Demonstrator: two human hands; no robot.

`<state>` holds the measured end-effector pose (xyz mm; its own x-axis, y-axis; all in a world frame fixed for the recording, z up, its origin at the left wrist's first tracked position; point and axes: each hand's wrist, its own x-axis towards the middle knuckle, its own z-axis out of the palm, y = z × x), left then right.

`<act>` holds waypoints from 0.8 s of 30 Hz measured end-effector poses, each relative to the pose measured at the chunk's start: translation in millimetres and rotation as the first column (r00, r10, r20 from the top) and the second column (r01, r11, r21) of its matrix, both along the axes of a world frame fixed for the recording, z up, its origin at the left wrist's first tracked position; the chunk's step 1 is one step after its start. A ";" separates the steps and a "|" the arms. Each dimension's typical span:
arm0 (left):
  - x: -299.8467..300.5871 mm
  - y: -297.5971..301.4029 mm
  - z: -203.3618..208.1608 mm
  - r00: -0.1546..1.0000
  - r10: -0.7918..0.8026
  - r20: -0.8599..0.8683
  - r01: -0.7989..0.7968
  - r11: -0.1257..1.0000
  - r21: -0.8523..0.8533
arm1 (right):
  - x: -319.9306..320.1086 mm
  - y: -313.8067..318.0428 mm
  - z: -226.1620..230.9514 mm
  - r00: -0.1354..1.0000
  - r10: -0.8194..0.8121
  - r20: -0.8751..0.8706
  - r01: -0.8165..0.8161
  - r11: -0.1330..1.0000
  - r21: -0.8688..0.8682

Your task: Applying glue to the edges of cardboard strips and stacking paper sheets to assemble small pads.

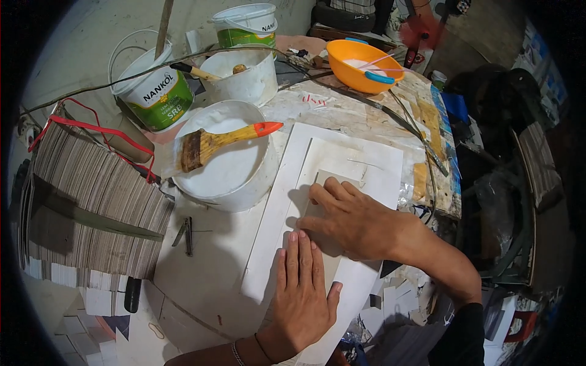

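Note:
My left hand (302, 308) lies palm down with its fingers stretched out on the lower part of a narrow grey board (330, 268). Higher up on that board rests my right hand (357, 222), its thumb or index finger reaching left and its other fingers bent and spread. The right fingertips are partly hidden under the hand. Beneath the board are white sheets (381, 152), stacked at a slant. To their left stands a white bucket (268, 183) of white paste, with a wide paintbrush (210, 144) with a red-tipped handle across its rim.
Several more buckets stand behind, including a green and white bucket (155, 100). An orange bowl (348, 64) sits at the far table edge. A tall bundle of grey boards (91, 201) is on the left, near a small metal clipper (187, 235). A dark cable (372, 107) crosses the table.

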<state>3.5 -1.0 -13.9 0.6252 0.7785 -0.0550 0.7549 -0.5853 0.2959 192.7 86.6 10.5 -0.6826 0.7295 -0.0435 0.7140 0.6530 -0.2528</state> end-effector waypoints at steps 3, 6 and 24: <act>0.1 -0.8 -2.0 1.000 -0.002 -0.002 0.002 1.000 0.007 | -2.3 0.4 2.3 1.000 0.009 0.030 -0.009 1.000 -0.008; 0.0 -0.7 -4.2 1.000 0.002 0.012 -0.002 1.000 0.004 | -5.7 2.4 -0.2 0.997 0.007 0.073 -0.004 0.999 -0.036; -1.5 -0.3 1.7 0.999 -0.021 0.044 0.022 1.000 -0.020 | 29.2 -52.3 2.4 0.768 -0.280 -0.575 0.349 0.937 0.011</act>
<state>2.0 -1.3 -12.1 0.6438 0.7640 -0.0431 0.7283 -0.5945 0.3408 222.0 34.3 12.9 -0.2930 0.8836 0.3652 0.6412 0.4649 -0.6105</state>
